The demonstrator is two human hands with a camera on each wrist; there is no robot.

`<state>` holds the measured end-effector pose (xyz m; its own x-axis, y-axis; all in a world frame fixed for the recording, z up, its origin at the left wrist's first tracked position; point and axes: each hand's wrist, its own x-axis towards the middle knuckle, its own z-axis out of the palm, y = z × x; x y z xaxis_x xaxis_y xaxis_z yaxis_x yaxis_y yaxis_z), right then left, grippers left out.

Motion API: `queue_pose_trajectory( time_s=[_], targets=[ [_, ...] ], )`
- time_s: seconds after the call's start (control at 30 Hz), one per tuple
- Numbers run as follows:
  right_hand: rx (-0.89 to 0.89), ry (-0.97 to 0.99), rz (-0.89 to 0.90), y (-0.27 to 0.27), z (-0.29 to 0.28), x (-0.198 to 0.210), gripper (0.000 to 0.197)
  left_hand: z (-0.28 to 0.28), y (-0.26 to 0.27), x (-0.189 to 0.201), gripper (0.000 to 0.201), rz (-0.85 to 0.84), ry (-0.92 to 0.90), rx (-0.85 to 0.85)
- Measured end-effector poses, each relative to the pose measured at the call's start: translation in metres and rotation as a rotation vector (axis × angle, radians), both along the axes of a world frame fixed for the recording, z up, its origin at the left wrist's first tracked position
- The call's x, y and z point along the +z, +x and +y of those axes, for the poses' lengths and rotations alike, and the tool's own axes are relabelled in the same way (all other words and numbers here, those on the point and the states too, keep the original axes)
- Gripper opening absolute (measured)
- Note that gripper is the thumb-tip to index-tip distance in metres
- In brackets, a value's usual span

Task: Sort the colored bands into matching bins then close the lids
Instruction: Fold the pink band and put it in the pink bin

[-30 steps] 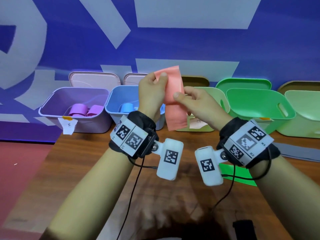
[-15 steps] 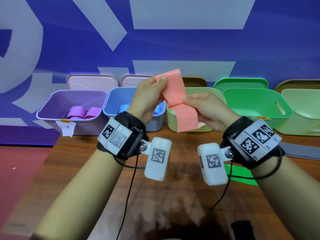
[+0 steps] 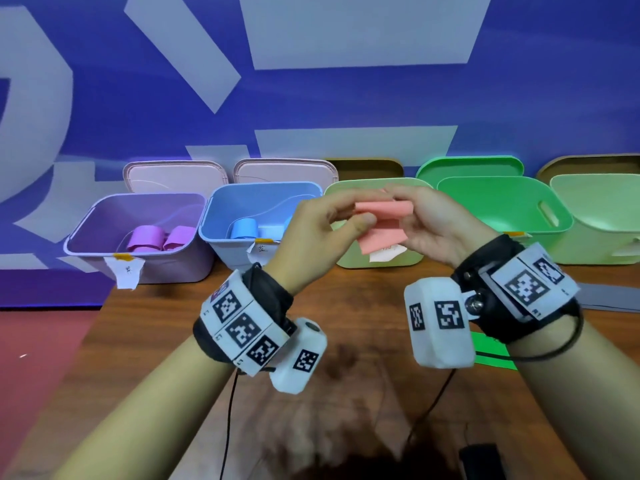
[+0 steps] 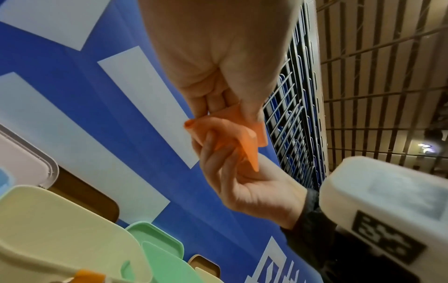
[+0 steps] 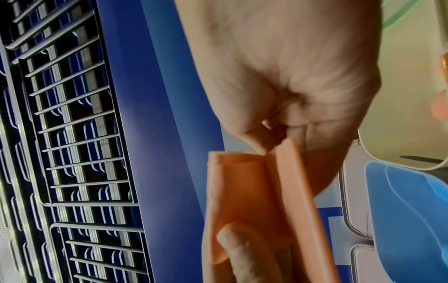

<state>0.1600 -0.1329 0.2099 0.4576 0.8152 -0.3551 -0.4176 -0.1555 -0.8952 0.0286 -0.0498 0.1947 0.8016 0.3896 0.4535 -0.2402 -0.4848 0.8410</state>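
Salmon-pink band (image 3: 382,221), folded over

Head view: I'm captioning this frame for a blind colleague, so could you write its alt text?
Both hands, left hand and right hand, pinch a folded salmon-pink band above a wooden table. Behind them stand open bins: a purple bin holding purple rolls, a blue bin holding blue rolls, and green bins.
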Motion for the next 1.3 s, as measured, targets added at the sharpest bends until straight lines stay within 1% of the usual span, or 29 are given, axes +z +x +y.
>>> queue_pose_trajectory(
  time_s=[0.1, 0.2, 0.27, 0.3, 0.37, 0.47, 0.53, 0.57, 0.6, 0.67, 0.73, 0.77, 0.8, 0.83, 0.9, 1.0, 1.03, 1.1, 1.13, 1.2, 1.3],
  targets=[
    [-0.02, 0.045, 0.039, 0.003, -0.003, 0.002, 0.033, 0.001, 0.001, -0.001, 0.028, 0.021, 0.119, -0.015],
    [0.011, 0.08, -0.025, 0.006, -0.01, 0.008, 0.037, 0.005, 0.005, -0.001, 0.03, 0.018, 0.287, -0.107],
    [-0.003, 0.084, -0.087, 0.007, -0.014, 0.01, 0.029, 0.007, 0.009, 0.0, 0.034, 0.033, 0.385, -0.148],
    [-0.024, 0.083, -0.116, 0.009, -0.016, 0.01, 0.024, 0.007, 0.011, 0.002, 0.038, 0.034, 0.4, -0.153],
    [-0.079, 0.074, -0.175, 0.012, -0.019, 0.012, 0.02, 0.008, 0.014, 0.004, 0.041, 0.0, 0.372, -0.147],
    [-0.169, 0.061, -0.279, 0.02, -0.024, 0.015, 0.017, 0.007, 0.017, 0.009, 0.037, -0.119, 0.208, -0.102],
    [-0.233, 0.035, -0.392, 0.025, -0.027, 0.019, 0.015, 0.003, 0.025, 0.013, 0.032, -0.157, 0.047, 0.022],
    [-0.264, 0.025, -0.463, 0.028, -0.028, 0.021, 0.015, 0.002, 0.031, 0.014, 0.028, -0.138, -0.049, 0.099],
    [-0.296, 0.014, -0.541, 0.03, -0.029, 0.021, 0.015, 0.002, 0.037, 0.014, 0.024, -0.091, -0.148, 0.151],
    [-0.347, 0.009, -0.701, 0.035, -0.03, 0.022, 0.014, 0.001, 0.051, 0.015, 0.006, 0.091, -0.281, 0.154],
    [-0.364, 0.021, -0.835, 0.038, -0.03, 0.021, 0.014, -0.002, 0.063, 0.012, 0.006, 0.257, -0.317, 0.097],
    [-0.367, 0.028, -0.875, 0.039, -0.029, 0.02, 0.014, -0.004, 0.069, 0.01, 0.005, 0.288, -0.329, 0.082],
    [-0.368, 0.031, -0.898, 0.04, -0.029, 0.019, 0.015, -0.007, 0.073, 0.01, 0.005, 0.284, -0.336, 0.088],
    [-0.367, 0.034, -0.907, 0.04, -0.029, 0.018, 0.015, -0.009, 0.077, 0.009, 0.01, 0.264, -0.342, 0.104],
    [-0.363, 0.047, -0.892, 0.042, -0.029, 0.015, 0.017, -0.01, 0.084, 0.007, 0.016, 0.21, -0.417, 0.129],
    [-0.334, -0.002, -0.825, 0.048, -0.029, 0.008, 0.022, -0.009, 0.094, 0.004, 0.011, 0.148, -0.635, 0.141],
    [-0.324, -0.029, -0.794, 0.051, -0.029, 0.005, 0.021, -0.009, 0.097, 0.003, 0.01, 0.129, -0.715, 0.138],
    [-0.317, -0.036, -0.719, 0.055, -0.028, 0.004, 0.011, -0.009, 0.106, 0.001, 0.009, 0.084, -0.824, 0.14],
    [-0.318, -0.018, -0.68, 0.057, -0.028, 0.003, 0.006, -0.009, 0.109, -0.001, 0.007, 0.068, -0.857, 0.152],
    [-0.313, 0.02, -0.608, 0.063, -0.026, 0.003, 0.006, -0.011, 0.116, -0.006, 0.003, 0.049, -0.904, 0.194],
    [-0.278, 0.044, -0.553, 0.074, -0.022, 0.001, 0.008, -0.012, 0.127, -0.013, 0.014, 0.016, -0.988, 0.258]
  ],
)
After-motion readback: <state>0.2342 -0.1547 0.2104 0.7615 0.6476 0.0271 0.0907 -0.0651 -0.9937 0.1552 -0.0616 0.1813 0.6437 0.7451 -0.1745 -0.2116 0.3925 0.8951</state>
